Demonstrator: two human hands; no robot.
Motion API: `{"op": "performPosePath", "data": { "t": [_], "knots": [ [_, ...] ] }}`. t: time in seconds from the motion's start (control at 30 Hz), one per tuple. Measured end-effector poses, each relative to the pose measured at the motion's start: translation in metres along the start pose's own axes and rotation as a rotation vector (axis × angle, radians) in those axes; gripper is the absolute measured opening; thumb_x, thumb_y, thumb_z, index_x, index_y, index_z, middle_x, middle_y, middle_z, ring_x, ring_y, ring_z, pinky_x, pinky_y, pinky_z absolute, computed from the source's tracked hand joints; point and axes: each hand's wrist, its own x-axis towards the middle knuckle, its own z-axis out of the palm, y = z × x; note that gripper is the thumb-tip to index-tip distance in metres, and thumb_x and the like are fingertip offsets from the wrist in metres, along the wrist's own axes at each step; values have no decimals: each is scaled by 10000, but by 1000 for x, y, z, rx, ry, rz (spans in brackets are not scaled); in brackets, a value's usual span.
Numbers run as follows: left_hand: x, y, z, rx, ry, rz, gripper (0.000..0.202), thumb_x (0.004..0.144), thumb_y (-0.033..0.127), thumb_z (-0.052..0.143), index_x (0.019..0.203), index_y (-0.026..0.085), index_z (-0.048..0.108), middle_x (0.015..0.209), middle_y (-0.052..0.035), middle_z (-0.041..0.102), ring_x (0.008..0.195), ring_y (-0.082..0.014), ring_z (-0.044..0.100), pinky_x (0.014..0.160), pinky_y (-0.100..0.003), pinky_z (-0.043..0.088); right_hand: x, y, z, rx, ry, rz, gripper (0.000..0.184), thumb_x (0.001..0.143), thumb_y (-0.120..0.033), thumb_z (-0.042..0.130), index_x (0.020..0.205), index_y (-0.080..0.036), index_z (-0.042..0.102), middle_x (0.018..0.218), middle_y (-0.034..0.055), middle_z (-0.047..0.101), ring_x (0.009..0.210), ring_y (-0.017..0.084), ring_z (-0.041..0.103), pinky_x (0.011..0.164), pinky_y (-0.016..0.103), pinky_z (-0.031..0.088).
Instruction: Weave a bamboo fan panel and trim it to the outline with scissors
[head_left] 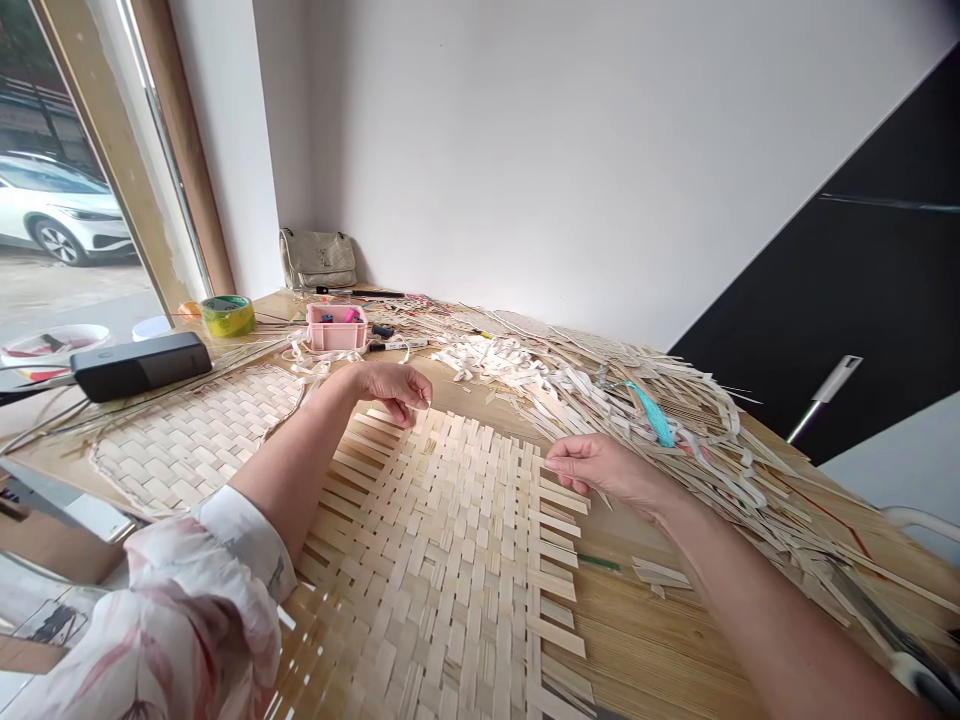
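Observation:
A woven mat (450, 540) of flat, pale bamboo-like strips lies in front of me, with loose strip ends sticking out along both sides. At its far left corner my left hand (396, 388) is closed in a pinch; a thin sliver of strip shows below the fingertips. My right hand (589, 463) is closed at the far right edge, thumb and fingers together on the end of a strip there. What lies under the curled fingers of each hand is partly hidden.
A second woven piece (202, 435) lies on the left, near a black box-shaped device (142, 366). Green-yellow tape (228, 316), a pink basket (337, 328) and a bag (319, 260) stand farther back. Loose strips (540, 375) pile up along the wall; scissors (892, 640) lie at right.

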Motion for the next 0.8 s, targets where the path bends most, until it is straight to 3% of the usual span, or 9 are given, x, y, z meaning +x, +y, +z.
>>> {"op": "performPosePath", "data": {
  "t": [0.37,0.8],
  "knots": [
    [-2,5,4,54,57,-47,246,656,310,708,691,146,529,531,37,516,561,-131,606,580,-242,477,6,1,9,-2,-13,1,293,593,-472,640,580,-192,555,504,-31,513,460,91,421,491,244,317],
    [-2,3,-2,92,96,-55,182,599,261,713,672,139,599,560,34,516,590,-115,558,663,-286,479,9,4,2,14,-50,17,373,555,-526,678,593,-175,559,473,-50,464,467,93,433,499,240,335]
  ]
}}
